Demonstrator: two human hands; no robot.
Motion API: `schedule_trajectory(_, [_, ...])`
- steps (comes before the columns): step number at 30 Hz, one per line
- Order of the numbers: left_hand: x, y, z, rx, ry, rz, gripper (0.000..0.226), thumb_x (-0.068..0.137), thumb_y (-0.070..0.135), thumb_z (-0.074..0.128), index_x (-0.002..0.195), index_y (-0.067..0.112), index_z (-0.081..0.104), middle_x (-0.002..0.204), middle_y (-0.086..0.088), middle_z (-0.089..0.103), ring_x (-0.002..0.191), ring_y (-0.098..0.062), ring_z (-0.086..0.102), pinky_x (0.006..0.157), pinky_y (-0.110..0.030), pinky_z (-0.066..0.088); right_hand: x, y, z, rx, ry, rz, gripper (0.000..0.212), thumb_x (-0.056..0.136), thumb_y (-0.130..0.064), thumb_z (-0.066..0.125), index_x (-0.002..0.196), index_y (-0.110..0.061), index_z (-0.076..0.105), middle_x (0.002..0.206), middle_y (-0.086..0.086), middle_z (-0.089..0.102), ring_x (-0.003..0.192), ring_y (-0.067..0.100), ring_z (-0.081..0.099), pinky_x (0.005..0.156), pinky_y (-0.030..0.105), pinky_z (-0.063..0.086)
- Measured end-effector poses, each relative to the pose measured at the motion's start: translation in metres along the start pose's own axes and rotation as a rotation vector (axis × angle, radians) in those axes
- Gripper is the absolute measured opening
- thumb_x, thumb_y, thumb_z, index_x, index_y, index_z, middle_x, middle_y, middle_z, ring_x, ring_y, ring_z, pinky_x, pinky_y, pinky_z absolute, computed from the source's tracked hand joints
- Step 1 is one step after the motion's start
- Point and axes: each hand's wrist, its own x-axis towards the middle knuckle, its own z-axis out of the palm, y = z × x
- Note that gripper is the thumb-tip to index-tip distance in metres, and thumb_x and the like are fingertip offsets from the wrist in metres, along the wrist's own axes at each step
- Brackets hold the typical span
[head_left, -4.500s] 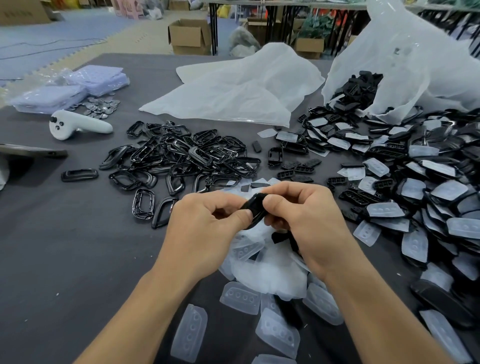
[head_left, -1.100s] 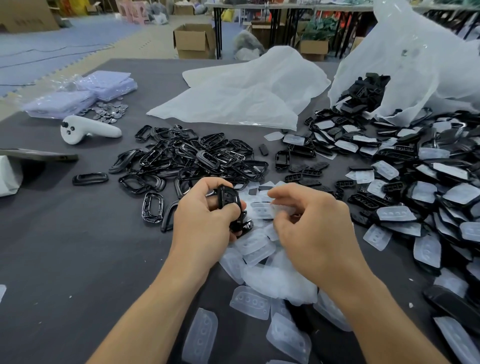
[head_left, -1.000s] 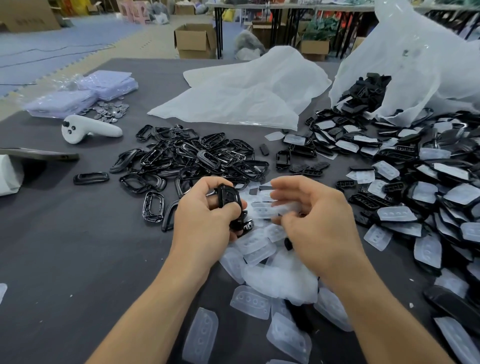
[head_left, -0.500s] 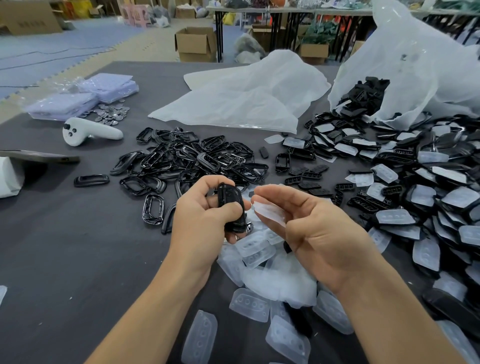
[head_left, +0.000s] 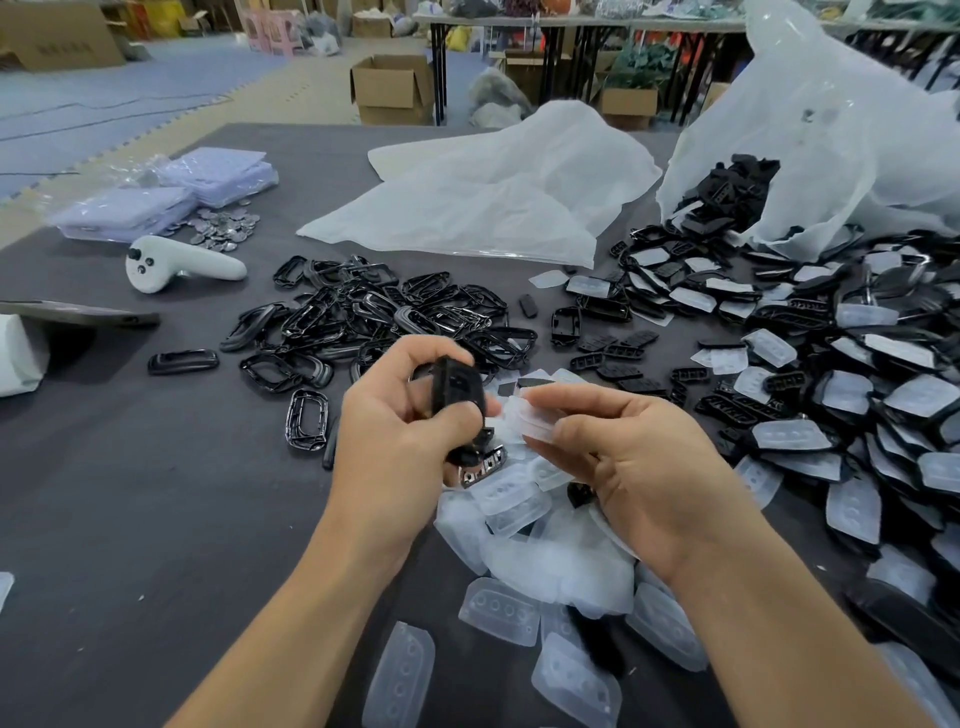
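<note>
The left grip (head_left: 410, 431) is curling round a black fob shell (head_left: 457, 400), the right grip (head_left: 639, 467) pinching a clear button pad (head_left: 524, 418) just beside it, above the counter's (head_left: 130, 519) near edge. The floppy pad is risking going in skewed, or slipping away into the loose pads (head_left: 561, 566) below.

I see a dark grey table (head_left: 130, 519), and I take the heap of black frames (head_left: 384, 322) at its middle as my mark. Just left of the heap lies one lone frame (head_left: 182, 361). Further left and back are a white controller (head_left: 182, 267), metal discs (head_left: 223, 228) and, just beside the discs, purple packets (head_left: 171, 197). Behind the heap a flat white bag (head_left: 488, 202) is spread. Right of it, black shells (head_left: 898, 293) mixed with clear pads (head_left: 789, 434) spill from an open bag (head_left: 810, 156). In front of the heap, nearer me, more such pads lie in a mound.
</note>
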Motion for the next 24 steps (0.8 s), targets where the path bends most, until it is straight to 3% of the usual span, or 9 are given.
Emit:
schedule_trajectory(3, [-0.004, 0.001, 0.001, 0.215, -0.185, 0.114, 0.038, 0.081, 0.008, 0.064, 0.101, 0.04, 0.069, 0.086, -0.001, 0.079, 0.055, -0.022, 0.055, 0.048, -0.025, 0.044, 0.002, 0.002, -0.001, -0.051, 0.031, -0.008, 0.037, 0.086, 0.02, 0.058, 0.079, -0.006, 0.083, 0.091, 0.014, 0.079, 0.081, 0.019, 0.077, 0.07, 0.02, 0.059])
schedule_trajectory(6, [-0.004, -0.002, 0.003, 0.388, -0.169, 0.174, 0.037, 0.081, 0.018, 0.064, 0.109, 0.042, 0.072, 0.099, 0.011, 0.078, 0.077, -0.04, 0.063, 0.063, -0.04, 0.059, 0.002, 0.001, -0.001, -0.012, 0.02, -0.009, 0.038, 0.087, 0.021, 0.053, 0.083, -0.003, 0.082, 0.095, 0.014, 0.08, 0.081, 0.018, 0.077, 0.07, 0.021, 0.06])
schedule_trajectory(9, [-0.003, -0.004, 0.005, 0.436, -0.151, 0.164, 0.038, 0.081, 0.019, 0.065, 0.108, 0.046, 0.07, 0.1, 0.016, 0.078, 0.075, -0.033, 0.064, 0.068, -0.04, 0.06, 0.0, -0.003, -0.003, 0.114, -0.077, 0.045, 0.039, 0.086, 0.02, 0.042, 0.095, 0.007, 0.078, 0.092, 0.02, 0.077, 0.077, 0.019, 0.074, 0.071, 0.024, 0.061])
schedule_trajectory(14, [0.0, -0.005, 0.005, 0.222, -0.059, 0.082, 0.035, 0.081, 0.013, 0.069, 0.102, 0.04, 0.072, 0.082, 0.002, 0.079, 0.062, -0.022, 0.061, 0.056, -0.027, 0.051, -0.003, -0.004, -0.003, 0.223, -0.149, 0.093, 0.056, 0.08, 0.029, 0.03, 0.111, 0.007, 0.072, 0.103, 0.026, 0.075, 0.088, 0.031, 0.074, 0.079, 0.031, 0.064])
schedule_trajectory(16, [0.001, -0.005, 0.005, 0.115, -0.022, 0.009, 0.035, 0.076, 0.01, 0.07, 0.099, 0.037, 0.074, 0.075, -0.001, 0.076, 0.058, -0.015, 0.057, 0.047, -0.025, 0.047, -0.004, -0.001, -0.002, 0.102, -0.123, 0.015, 0.05, 0.083, 0.03, 0.043, 0.099, -0.002, 0.078, 0.094, 0.019, 0.076, 0.087, 0.026, 0.075, 0.08, 0.029, 0.063])
schedule_trajectory(18, [0.001, -0.006, 0.007, 0.019, -0.003, -0.077, 0.034, 0.072, 0.009, 0.071, 0.097, 0.032, 0.075, 0.072, -0.004, 0.073, 0.058, -0.015, 0.059, 0.044, -0.023, 0.045, -0.004, 0.002, 0.002, -0.054, -0.083, -0.075, 0.026, 0.081, 0.012, 0.07, 0.085, -0.011, 0.082, 0.09, 0.013, 0.078, 0.085, 0.02, 0.074, 0.081, 0.027, 0.062])
schedule_trajectory(20, [0.001, -0.006, 0.007, -0.048, -0.027, -0.147, 0.033, 0.07, 0.007, 0.071, 0.094, 0.029, 0.077, 0.073, -0.004, 0.073, 0.056, -0.015, 0.061, 0.042, -0.021, 0.043, -0.005, 0.004, 0.005, -0.096, -0.001, -0.135, 0.01, 0.071, -0.011, 0.081, 0.081, -0.011, 0.081, 0.084, 0.012, 0.077, 0.075, 0.018, 0.072, 0.073, 0.024, 0.06])
schedule_trajectory(22, [0.0, -0.006, 0.007, -0.086, -0.055, -0.186, 0.033, 0.072, 0.001, 0.072, 0.096, 0.023, 0.076, 0.075, -0.003, 0.074, 0.053, -0.015, 0.062, 0.042, -0.019, 0.043, -0.004, 0.004, 0.007, -0.126, 0.106, -0.181, 0.003, 0.078, -0.01, 0.08, 0.078, -0.012, 0.08, 0.075, 0.01, 0.074, 0.064, 0.016, 0.066, 0.061, 0.022, 0.056])
schedule_trajectory(24, [0.0, -0.006, 0.008, -0.076, -0.05, -0.203, 0.034, 0.081, -0.01, 0.072, 0.102, 0.017, 0.073, 0.082, -0.005, 0.079, 0.054, -0.014, 0.064, 0.042, -0.019, 0.044, -0.004, 0.002, 0.005, -0.159, 0.188, -0.225, 0.019, 0.089, -0.008, 0.074, 0.074, -0.017, 0.08, 0.068, 0.007, 0.07, 0.058, 0.016, 0.059, 0.054, 0.024, 0.05])
